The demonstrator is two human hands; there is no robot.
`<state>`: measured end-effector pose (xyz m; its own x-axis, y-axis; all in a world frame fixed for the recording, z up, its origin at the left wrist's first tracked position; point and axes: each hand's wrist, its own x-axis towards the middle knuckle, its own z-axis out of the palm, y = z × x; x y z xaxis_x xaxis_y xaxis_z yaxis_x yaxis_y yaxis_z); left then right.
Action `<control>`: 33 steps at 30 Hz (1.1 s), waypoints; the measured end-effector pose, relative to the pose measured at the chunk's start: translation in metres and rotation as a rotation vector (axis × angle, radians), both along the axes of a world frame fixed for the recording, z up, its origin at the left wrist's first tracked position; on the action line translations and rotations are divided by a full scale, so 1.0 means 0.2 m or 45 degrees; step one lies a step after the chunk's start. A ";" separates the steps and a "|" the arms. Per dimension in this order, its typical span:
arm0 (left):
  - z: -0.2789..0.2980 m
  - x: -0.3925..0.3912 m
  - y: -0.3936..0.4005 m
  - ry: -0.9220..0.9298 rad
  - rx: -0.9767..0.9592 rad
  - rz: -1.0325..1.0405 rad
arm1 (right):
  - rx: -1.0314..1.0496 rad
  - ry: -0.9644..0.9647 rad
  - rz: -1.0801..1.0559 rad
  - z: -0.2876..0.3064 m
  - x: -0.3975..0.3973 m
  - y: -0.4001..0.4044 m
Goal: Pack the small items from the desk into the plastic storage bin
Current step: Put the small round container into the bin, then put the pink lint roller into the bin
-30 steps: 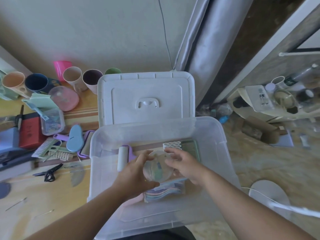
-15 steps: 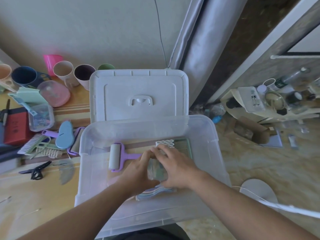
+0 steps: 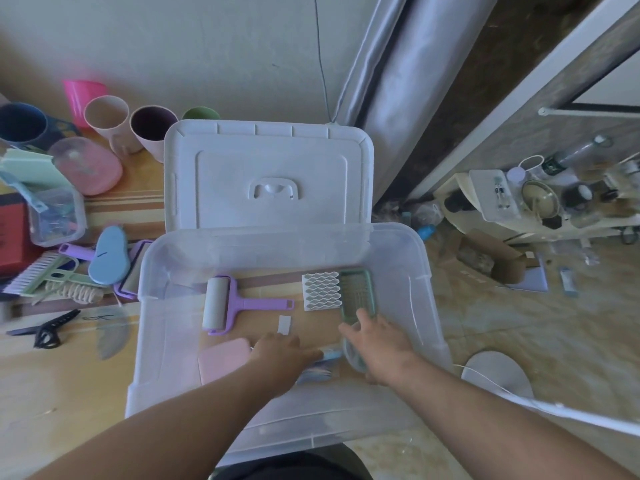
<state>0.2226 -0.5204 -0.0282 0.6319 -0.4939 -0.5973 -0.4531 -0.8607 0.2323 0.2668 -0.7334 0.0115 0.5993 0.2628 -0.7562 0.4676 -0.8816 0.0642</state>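
The clear plastic storage bin point(image 3: 284, 233) stands open in front of me, with its white lid point(image 3: 266, 174) lying behind it. On its floor lie a purple lint roller point(image 3: 221, 303), a white wavy piece point(image 3: 320, 291), a green grater tray point(image 3: 356, 294), a pink flat pad point(image 3: 223, 358) and a stack of pastel items point(image 3: 317, 370). My right hand point(image 3: 377, 344) grips a clear round container point(image 3: 353, 358), tipped on edge at the bin's right side. My left hand point(image 3: 280, 351) lies flat on the pastel stack, fingers touching its blue end.
Left of the bin the desk holds several cups point(image 3: 107, 116), a pink domed dish point(image 3: 86, 164), a clear box point(image 3: 57, 216), a blue oval item point(image 3: 109, 258), brushes and combs point(image 3: 52, 278) and a black clip point(image 3: 48, 330). Cluttered floor lies to the right.
Both hands held the clear round container over the bin's middle. Now the left hand has let go and dropped onto the pastel stack, and the right hand has carried the container right, tipped on edge.
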 end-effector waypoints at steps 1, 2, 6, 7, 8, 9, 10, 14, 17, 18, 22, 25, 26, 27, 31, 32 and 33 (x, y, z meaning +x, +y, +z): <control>0.01 0.00 0.01 -0.013 0.035 0.010 | 0.011 0.020 -0.037 -0.01 0.01 0.01; 0.02 0.00 0.01 -0.024 0.069 0.025 | 0.035 0.043 -0.075 -0.02 0.02 0.02; 0.03 0.00 0.00 -0.016 0.145 0.117 | 0.147 0.147 -0.119 -0.03 0.07 0.01; 0.02 0.00 0.00 -0.009 0.147 0.139 | 0.159 0.175 -0.124 -0.04 0.07 -0.01; 0.02 -0.01 0.01 -0.010 0.137 0.144 | 0.168 0.193 -0.131 -0.04 0.07 -0.02; 0.01 -0.01 0.02 -0.015 0.113 0.138 | 0.175 0.200 -0.139 -0.05 0.07 -0.03; 0.00 -0.01 0.04 -0.019 0.080 0.127 | 0.178 0.204 -0.146 -0.05 0.06 -0.04; 0.02 -0.01 0.12 0.007 0.015 0.130 | 0.268 0.068 -0.111 -0.03 0.05 0.00; 0.15 0.04 0.17 -0.066 -0.057 0.230 | 0.541 -0.196 -0.165 0.02 0.03 0.11; 0.22 0.05 0.21 -0.113 -0.123 0.301 | 0.643 -0.245 -0.213 0.05 0.03 0.18; 0.50 0.08 0.46 -0.438 -0.439 0.612 | 1.049 -0.372 -0.237 0.14 0.06 0.51; 0.64 0.05 0.75 -0.717 -0.541 0.786 | 1.322 -0.383 -0.214 0.26 0.11 0.78; 0.66 0.04 0.85 -0.789 -0.532 0.853 | 1.395 -0.415 -0.196 0.30 0.13 0.87; 0.67 0.02 0.96 -0.849 -0.517 0.929 | 1.458 -0.454 -0.170 0.35 0.14 0.97; 0.63 -0.14 1.39 -0.949 -0.399 1.212 | 1.602 -0.522 0.010 0.47 0.17 1.38; 0.60 -0.19 1.49 -0.926 -0.351 1.265 | 1.596 -0.490 0.044 0.49 0.17 1.49; 0.57 -0.24 1.60 -0.901 -0.310 1.305 | 1.575 -0.444 0.072 0.49 0.17 1.59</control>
<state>0.1754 -0.2008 0.0863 0.9309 0.3596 0.0635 0.3033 -0.8584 0.4137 0.3006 -0.4155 0.1097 0.6801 0.7049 0.2012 0.6300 -0.4217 -0.6522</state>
